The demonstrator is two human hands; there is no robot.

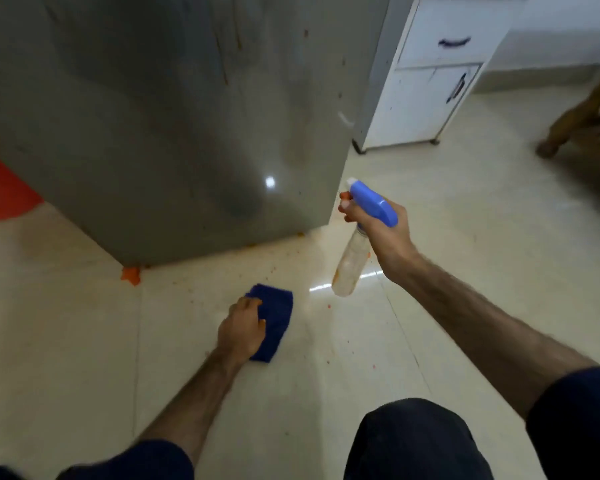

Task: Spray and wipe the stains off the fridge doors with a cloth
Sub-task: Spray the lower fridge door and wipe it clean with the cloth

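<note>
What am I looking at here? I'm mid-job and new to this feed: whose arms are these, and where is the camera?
There is one picture, from a camera worn on the person's head, looking down. No machine: two bare hands. The right hand holds a clear spray bottle with a blue trigger head, aimed at the grey stained fridge door. The left hand presses a dark blue cloth onto the cream tiled floor, which is speckled with orange spots. A white cabinet stands beyond the fridge.
</note>
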